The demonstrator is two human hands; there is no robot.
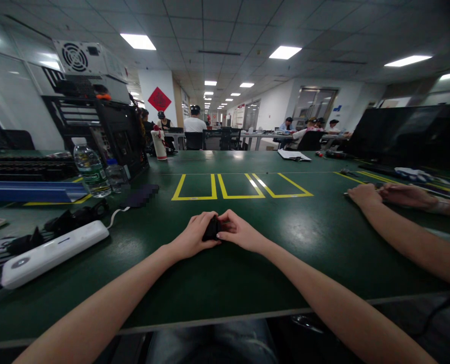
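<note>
Between my two hands is a small black object (211, 230), low over the green table (164, 283); its kind I cannot make out. My left hand (194, 235) is closed around its left side, fingers over the top and thumb below. From the other side, my right hand (240, 231) pinches at its right edge with thumb and forefinger. Whether the right fingertips hold a separate small part is hidden. The object's underside and far side are covered by my fingers. Yellow tape outlines (240, 197) lie on the table just beyond my hands.
At left are a white power strip (58, 250), a dark phone-like slab (141, 195), a water bottle (90, 169) and a black computer frame (111, 121). A co-worker's hands (365, 194) work at right. A clipboard (294, 155) and dark monitor (410, 134) stand farther back.
</note>
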